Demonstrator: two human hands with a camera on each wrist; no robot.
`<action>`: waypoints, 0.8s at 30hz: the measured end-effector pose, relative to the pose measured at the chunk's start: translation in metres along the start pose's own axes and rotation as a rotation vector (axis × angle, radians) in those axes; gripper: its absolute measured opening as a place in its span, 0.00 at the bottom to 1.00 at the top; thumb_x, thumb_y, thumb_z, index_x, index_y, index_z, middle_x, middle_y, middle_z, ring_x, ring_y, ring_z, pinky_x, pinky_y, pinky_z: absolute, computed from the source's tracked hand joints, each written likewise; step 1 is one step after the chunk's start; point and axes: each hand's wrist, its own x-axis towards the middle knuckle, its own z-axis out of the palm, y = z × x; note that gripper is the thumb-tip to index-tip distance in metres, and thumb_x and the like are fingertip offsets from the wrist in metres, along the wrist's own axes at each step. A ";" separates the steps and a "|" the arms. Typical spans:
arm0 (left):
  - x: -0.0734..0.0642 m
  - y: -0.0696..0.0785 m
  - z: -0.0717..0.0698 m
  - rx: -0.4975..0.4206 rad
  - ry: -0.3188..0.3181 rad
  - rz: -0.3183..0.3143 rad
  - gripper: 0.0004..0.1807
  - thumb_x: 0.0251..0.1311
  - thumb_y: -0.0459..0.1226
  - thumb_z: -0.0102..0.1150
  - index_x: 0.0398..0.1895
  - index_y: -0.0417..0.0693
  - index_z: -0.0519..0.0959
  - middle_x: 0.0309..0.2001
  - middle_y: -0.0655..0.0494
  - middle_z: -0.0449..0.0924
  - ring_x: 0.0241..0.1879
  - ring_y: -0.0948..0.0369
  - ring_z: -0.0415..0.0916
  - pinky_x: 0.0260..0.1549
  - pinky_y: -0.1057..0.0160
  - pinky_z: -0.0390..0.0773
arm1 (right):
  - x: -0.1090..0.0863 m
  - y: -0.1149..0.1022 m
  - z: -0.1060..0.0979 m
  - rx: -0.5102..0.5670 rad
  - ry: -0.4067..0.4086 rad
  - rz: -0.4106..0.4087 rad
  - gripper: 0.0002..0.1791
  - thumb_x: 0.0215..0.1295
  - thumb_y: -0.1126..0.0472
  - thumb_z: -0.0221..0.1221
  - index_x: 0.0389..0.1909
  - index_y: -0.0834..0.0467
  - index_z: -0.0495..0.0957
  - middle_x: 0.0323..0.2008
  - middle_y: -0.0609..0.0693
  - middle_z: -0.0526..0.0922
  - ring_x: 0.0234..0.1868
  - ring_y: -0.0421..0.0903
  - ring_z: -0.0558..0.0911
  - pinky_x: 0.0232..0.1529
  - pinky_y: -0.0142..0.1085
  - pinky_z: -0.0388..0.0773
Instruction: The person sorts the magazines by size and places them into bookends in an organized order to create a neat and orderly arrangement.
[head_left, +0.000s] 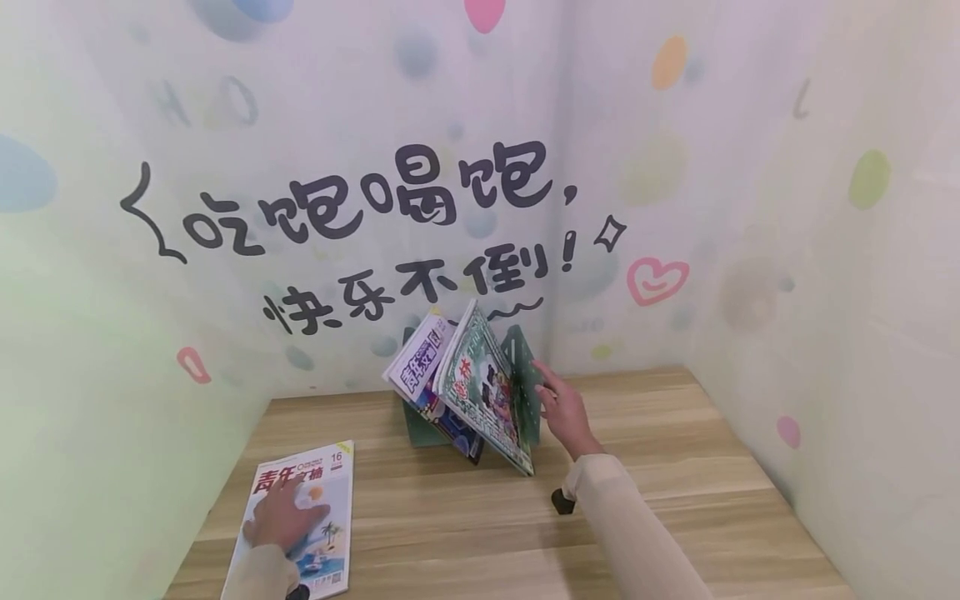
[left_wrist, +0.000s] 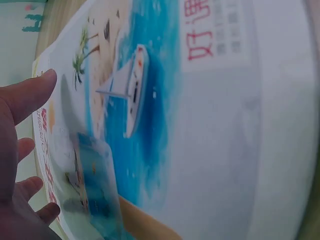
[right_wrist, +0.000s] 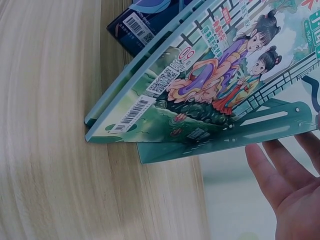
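Note:
A magazine [head_left: 330, 500] with a beach and sailboat cover lies flat at the table's front left. My left hand [head_left: 283, 515] is over its upper part with the fingers spread; the left wrist view shows the thumb [left_wrist: 37, 95] extended above the cover [left_wrist: 165, 150]. At the back, a dark green metal bookend [head_left: 531, 383] stands with magazines leaning in it. The front one is a green illustrated magazine [head_left: 487, 392], tilted left; behind it leans a purple-titled magazine [head_left: 427, 375]. My right hand [head_left: 566, 412] reaches to the bookend's right side, its extended fingertips at the green plate [right_wrist: 280, 122].
The wood-grain table [head_left: 450, 533] ends against a printed wall sheet [head_left: 360, 125] at the back. More wall sheet closes in the left and right sides. The leaning magazines' lower corners jut forward of the bookend.

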 end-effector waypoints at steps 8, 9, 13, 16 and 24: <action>0.002 -0.011 0.000 -0.017 -0.048 -0.055 0.58 0.38 0.64 0.69 0.70 0.45 0.58 0.68 0.27 0.45 0.62 0.24 0.42 0.48 0.14 0.35 | 0.001 0.002 0.000 0.003 -0.002 -0.005 0.25 0.75 0.61 0.50 0.70 0.38 0.66 0.67 0.58 0.68 0.61 0.62 0.74 0.42 0.48 0.84; 0.002 -0.011 0.000 -0.021 -0.048 -0.067 0.59 0.38 0.64 0.70 0.70 0.44 0.57 0.68 0.27 0.43 0.62 0.23 0.40 0.47 0.14 0.35 | 0.001 0.002 0.000 0.003 -0.001 -0.003 0.25 0.75 0.61 0.50 0.70 0.38 0.66 0.67 0.58 0.68 0.60 0.62 0.74 0.42 0.48 0.84; -0.002 -0.010 -0.004 -0.044 -0.056 -0.108 0.64 0.35 0.67 0.69 0.71 0.40 0.54 0.68 0.25 0.36 0.60 0.19 0.35 0.46 0.13 0.34 | 0.001 0.002 0.000 -0.003 -0.001 -0.007 0.25 0.75 0.61 0.49 0.70 0.39 0.66 0.67 0.59 0.68 0.60 0.62 0.74 0.42 0.48 0.84; -0.007 -0.005 -0.008 -0.074 -0.061 -0.149 0.65 0.34 0.65 0.71 0.70 0.39 0.53 0.69 0.25 0.32 0.59 0.18 0.34 0.47 0.14 0.30 | 0.001 0.001 0.000 -0.007 0.001 -0.012 0.25 0.75 0.61 0.50 0.70 0.39 0.66 0.66 0.60 0.69 0.60 0.61 0.74 0.42 0.47 0.84; -0.010 0.003 -0.012 -0.064 -0.059 -0.211 0.65 0.33 0.64 0.73 0.71 0.40 0.53 0.69 0.26 0.34 0.58 0.17 0.35 0.48 0.16 0.25 | 0.000 0.000 -0.001 0.002 -0.003 -0.010 0.25 0.75 0.61 0.49 0.70 0.39 0.66 0.67 0.59 0.68 0.61 0.62 0.74 0.42 0.48 0.84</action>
